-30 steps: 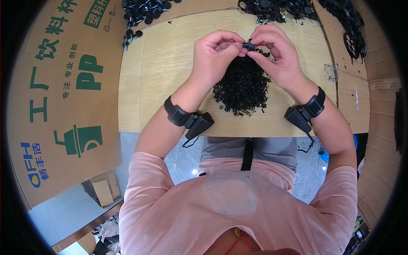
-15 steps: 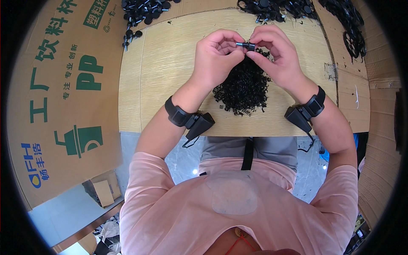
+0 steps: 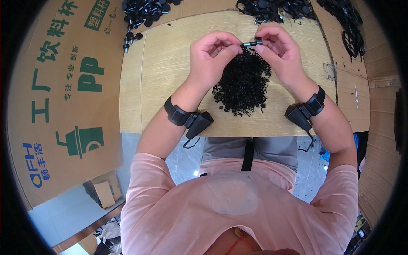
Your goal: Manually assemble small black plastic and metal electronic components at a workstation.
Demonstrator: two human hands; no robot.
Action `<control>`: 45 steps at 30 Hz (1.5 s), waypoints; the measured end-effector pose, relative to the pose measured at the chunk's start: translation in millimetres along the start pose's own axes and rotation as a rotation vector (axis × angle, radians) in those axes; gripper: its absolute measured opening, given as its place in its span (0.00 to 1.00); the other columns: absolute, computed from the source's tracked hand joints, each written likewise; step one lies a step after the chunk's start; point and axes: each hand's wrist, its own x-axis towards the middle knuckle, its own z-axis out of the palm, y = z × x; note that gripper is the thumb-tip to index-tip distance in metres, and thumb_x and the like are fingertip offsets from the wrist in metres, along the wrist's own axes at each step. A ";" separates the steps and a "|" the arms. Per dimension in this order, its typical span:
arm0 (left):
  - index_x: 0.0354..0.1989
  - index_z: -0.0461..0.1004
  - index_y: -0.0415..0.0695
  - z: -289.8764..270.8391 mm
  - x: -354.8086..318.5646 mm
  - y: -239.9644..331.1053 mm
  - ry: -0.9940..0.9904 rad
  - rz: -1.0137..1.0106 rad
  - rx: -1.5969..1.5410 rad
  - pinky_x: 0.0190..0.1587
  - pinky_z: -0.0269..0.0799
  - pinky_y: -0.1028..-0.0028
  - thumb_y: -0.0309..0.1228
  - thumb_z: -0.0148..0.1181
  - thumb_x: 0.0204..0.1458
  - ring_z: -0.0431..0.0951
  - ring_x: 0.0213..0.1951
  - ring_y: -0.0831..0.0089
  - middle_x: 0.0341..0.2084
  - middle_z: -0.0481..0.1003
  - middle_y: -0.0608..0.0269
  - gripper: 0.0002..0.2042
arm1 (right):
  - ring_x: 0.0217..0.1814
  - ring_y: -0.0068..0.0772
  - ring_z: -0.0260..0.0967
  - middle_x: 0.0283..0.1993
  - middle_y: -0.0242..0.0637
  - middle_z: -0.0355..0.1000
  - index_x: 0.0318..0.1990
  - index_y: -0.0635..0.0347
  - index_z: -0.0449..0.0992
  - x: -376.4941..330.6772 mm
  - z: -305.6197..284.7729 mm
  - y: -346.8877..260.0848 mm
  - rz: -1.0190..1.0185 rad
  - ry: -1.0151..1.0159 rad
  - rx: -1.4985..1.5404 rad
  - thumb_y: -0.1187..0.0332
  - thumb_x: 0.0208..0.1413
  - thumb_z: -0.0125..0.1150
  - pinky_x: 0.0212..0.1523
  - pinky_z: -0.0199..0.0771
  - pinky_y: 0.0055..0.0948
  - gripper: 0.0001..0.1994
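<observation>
Between the fingers and thumb of my right hand is a black-headed screw, its head to the right and its metal shank pointing left. My left hand is pinched closed at the shank's tip; a small dark bit shows at its fingertips, too small to name. Below both hands a heap of small black curled pieces, like little clips or rings, lies on the wooden board.
More black-headed screws are piled at the far left. Another pile of black parts lies at the far middle, and black ring-like strips at the far right. Cardboard walls stand at the left side and at the right.
My hands have drawn slightly apart. The screw has shifted a little right and up with my right hand, and more of its shank shows. My left hand has moved slightly left.
</observation>
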 end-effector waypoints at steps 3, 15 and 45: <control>0.34 0.74 0.36 -8.0 2.1 -2.6 -0.206 0.184 0.042 0.38 0.70 0.77 0.21 0.55 0.51 0.74 0.33 0.75 0.31 0.75 0.57 0.04 | 0.48 0.21 0.62 0.46 0.32 0.62 0.45 0.62 0.69 2.6 -1.8 1.6 -0.100 0.021 -0.069 0.82 0.50 0.59 0.49 0.66 0.23 0.14; 0.42 0.71 0.35 6.5 3.4 1.7 0.010 -0.120 -0.027 0.32 0.70 0.77 0.21 0.52 0.53 0.74 0.30 0.75 0.30 0.76 0.57 0.09 | 0.56 0.28 0.61 0.53 0.38 0.59 0.41 0.64 0.71 2.2 0.9 1.1 -0.181 -0.037 -0.101 0.85 0.49 0.56 0.56 0.66 0.29 0.12; 0.37 0.74 0.33 6.3 4.5 -3.4 0.080 -0.154 -0.060 0.37 0.75 0.76 0.17 0.55 0.52 0.78 0.31 0.72 0.29 0.77 0.55 0.06 | 0.41 0.19 0.67 0.41 0.31 0.68 0.47 0.62 0.70 -0.5 4.3 2.3 0.004 -0.039 -0.194 0.79 0.51 0.61 0.43 0.72 0.21 0.14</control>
